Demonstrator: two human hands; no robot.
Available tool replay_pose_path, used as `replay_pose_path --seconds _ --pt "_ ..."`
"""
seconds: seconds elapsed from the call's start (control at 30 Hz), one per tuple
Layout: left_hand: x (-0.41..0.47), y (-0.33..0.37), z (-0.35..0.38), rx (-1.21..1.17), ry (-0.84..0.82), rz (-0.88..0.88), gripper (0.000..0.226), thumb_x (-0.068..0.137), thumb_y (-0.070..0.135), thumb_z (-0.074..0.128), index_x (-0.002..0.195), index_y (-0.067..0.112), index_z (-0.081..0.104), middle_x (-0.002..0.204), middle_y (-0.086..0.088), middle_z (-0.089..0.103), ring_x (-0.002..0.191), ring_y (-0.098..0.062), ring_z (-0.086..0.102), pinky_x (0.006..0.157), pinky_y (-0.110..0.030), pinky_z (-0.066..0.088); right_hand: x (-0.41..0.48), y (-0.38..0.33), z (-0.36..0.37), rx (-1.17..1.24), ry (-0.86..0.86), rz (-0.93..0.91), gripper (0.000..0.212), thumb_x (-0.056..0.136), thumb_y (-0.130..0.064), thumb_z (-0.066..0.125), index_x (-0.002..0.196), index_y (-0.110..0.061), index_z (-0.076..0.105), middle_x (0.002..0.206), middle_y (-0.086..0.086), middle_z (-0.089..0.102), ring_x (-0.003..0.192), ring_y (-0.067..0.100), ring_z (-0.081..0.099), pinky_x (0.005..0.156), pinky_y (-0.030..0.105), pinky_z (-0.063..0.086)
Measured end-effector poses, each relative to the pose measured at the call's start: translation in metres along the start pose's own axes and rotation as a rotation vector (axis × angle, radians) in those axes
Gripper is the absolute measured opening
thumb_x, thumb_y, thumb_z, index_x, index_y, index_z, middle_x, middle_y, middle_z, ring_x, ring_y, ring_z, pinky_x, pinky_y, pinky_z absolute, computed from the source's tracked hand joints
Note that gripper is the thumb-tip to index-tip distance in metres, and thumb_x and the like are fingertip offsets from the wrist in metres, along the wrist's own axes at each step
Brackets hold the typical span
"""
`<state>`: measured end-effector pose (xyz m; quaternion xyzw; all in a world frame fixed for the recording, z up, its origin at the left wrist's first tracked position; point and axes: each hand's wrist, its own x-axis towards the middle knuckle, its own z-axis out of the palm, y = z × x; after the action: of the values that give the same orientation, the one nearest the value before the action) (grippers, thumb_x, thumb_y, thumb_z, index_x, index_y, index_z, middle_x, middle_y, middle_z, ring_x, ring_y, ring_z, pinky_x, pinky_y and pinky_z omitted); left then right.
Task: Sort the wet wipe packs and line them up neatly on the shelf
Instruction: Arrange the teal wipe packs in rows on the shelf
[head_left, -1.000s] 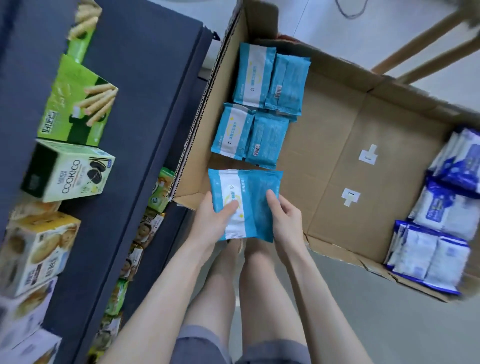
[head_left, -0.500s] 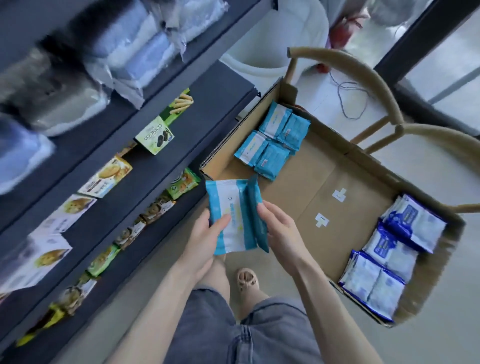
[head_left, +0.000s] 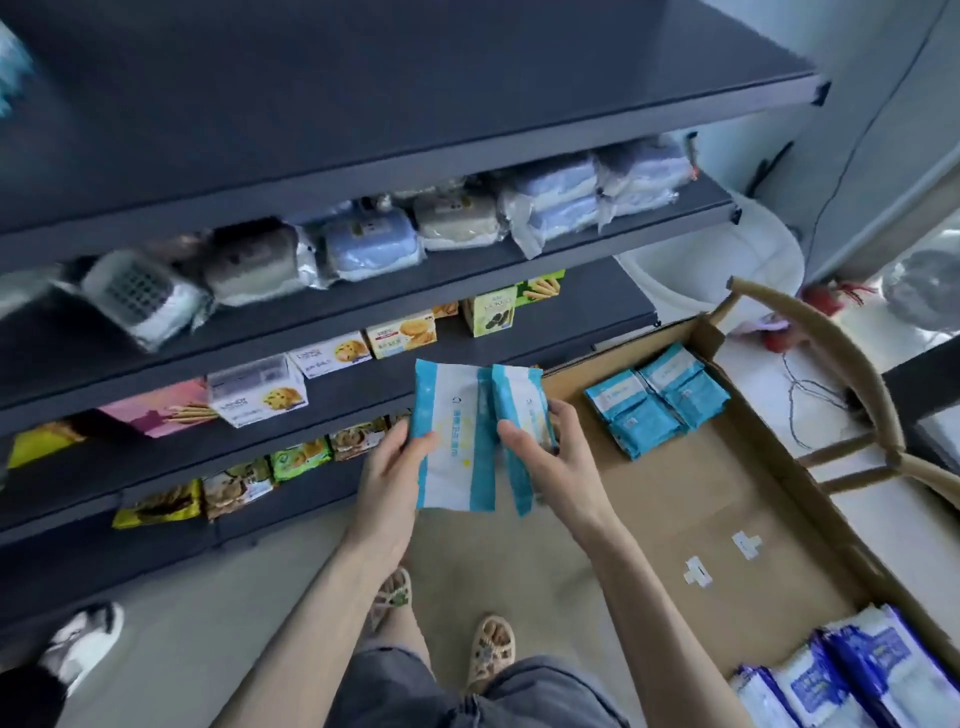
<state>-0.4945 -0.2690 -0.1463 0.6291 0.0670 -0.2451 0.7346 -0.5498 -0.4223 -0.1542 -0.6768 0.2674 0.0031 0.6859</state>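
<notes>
The left pack (head_left: 451, 441) and the right pack (head_left: 519, 415), both teal-and-white wet wipe packs, are held up side by side in front of the lower levels of the shelf unit (head_left: 415, 130), just left of the cardboard box (head_left: 675, 525). Their inner edges touch or nearly touch. The left pack faces the camera flat, showing its white middle panel, and the right pack is turned partly edge-on.

The left hand (head_left: 397, 475) grips the left pack at its left edge, with the thumb across the front and the fingers curled out of sight behind. The right hand (head_left: 563, 460) grips the right pack from the right, thumb on the front face and fingers wrapped round its far edge. Both forearms reach up from the bottom of the view, wrists roughly level and palms turned toward each other.

The open box holds more teal packs (head_left: 657, 402) at its far corner and blue-and-white packs (head_left: 852, 675) at its near right corner. On the shelves sit wrapped bundles (head_left: 363, 244), then biscuit boxes (head_left: 400, 332), then snack bags (head_left: 301, 457) lower down. The curved back of a wooden chair (head_left: 831, 353) rises beside the box's far side
</notes>
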Motion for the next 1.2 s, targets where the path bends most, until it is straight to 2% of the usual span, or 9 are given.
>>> replay_pose_path --seconds 0.07,0.2,0.27,0.4,0.47,0.63,0.87,1.0,1.2 --pt "-0.004 0.021 -0.024 -0.032 0.035 0.058 0.022 0.093 0.006 0.052 0.097 0.023 0.066 0.093 0.004 0.072 0.083 -0.007 0.066 0.067 -0.022 0.05 0.003 -0.021 0.023 0.012 -0.046 -0.076 0.047 0.086 -0.036 0.065 0.124 -0.031 0.038 0.105 -0.018 0.056 0.078 -0.011 0.061 0.059 0.01 0.046" --pt "-0.004 0.061 -0.085 -0.073 0.166 0.167 0.018 0.089 0.011 0.06 0.096 0.026 0.067 0.1 0.005 0.072 0.098 -0.015 0.063 0.084 -0.033 0.045 0.019 -0.057 0.082 -0.007 -0.128 -0.177 0.04 0.094 -0.03 0.056 0.13 -0.029 0.039 0.112 -0.019 0.056 0.084 -0.015 0.059 0.064 0.006 0.044" --pt "-0.001 0.08 -0.116 -0.107 0.231 0.222 0.014 0.088 0.01 0.061 0.095 0.021 0.068 0.099 0.0 0.072 0.099 -0.021 0.063 0.085 -0.04 0.047 0.029 -0.071 0.114 -0.031 -0.157 -0.22 0.043 0.097 -0.027 0.051 0.138 -0.027 0.039 0.124 -0.009 0.056 0.094 -0.006 0.059 0.068 0.01 0.046" --pt "0.004 0.118 -0.185 -0.11 0.28 0.338 0.018 0.085 0.0 0.062 0.097 0.013 0.06 0.091 0.005 0.073 0.089 -0.012 0.067 0.07 -0.022 0.052 0.04 -0.102 0.193 -0.029 -0.248 -0.327 0.044 0.098 -0.015 0.05 0.14 -0.021 0.04 0.125 -0.001 0.059 0.104 0.01 0.062 0.076 0.022 0.053" --pt "0.01 0.135 -0.217 -0.108 0.287 0.369 0.031 0.082 -0.007 0.063 0.103 0.013 0.054 0.098 0.0 0.072 0.093 -0.016 0.067 0.071 -0.025 0.053 0.044 -0.114 0.226 -0.019 -0.261 -0.377 0.045 0.096 -0.011 0.055 0.138 -0.015 0.041 0.124 0.001 0.061 0.106 0.014 0.063 0.077 0.024 0.054" --pt "0.03 0.181 -0.277 -0.128 0.291 0.426 0.049 0.079 -0.013 0.064 0.111 0.022 0.051 0.1 -0.002 0.07 0.09 -0.015 0.07 0.065 -0.03 0.058 0.057 -0.145 0.286 0.007 -0.176 -0.477 0.029 0.088 -0.009 0.066 0.116 -0.01 0.059 0.104 0.004 0.07 0.09 0.018 0.067 0.069 0.024 0.054" --pt "0.078 0.241 -0.324 -0.169 0.374 0.468 0.014 0.089 0.013 0.062 0.099 0.022 0.059 0.097 0.005 0.068 0.094 -0.012 0.065 0.074 -0.027 0.05 0.09 -0.196 0.339 -0.012 -0.152 -0.555 0.03 0.082 -0.012 0.073 0.108 -0.023 0.061 0.1 0.0 0.071 0.088 0.02 0.068 0.074 0.034 0.058" --pt "0.112 0.272 -0.35 -0.117 0.405 0.489 0.016 0.086 0.005 0.065 0.094 0.016 0.055 0.095 -0.002 0.066 0.084 -0.011 0.064 0.064 -0.02 0.053 0.122 -0.226 0.368 -0.013 -0.165 -0.586 0.034 0.081 -0.008 0.074 0.111 -0.018 0.062 0.102 0.002 0.072 0.087 0.016 0.069 0.071 0.027 0.056" --pt "0.169 0.311 -0.385 -0.07 0.332 0.478 0.03 0.088 -0.006 0.058 0.111 0.013 0.052 0.109 -0.007 0.063 0.099 -0.02 0.065 0.081 -0.034 0.056 0.182 -0.258 0.41 -0.126 -0.126 -0.627 0.033 0.075 -0.011 0.08 0.095 -0.028 0.059 0.092 -0.003 0.073 0.073 0.012 0.068 0.06 0.027 0.054"
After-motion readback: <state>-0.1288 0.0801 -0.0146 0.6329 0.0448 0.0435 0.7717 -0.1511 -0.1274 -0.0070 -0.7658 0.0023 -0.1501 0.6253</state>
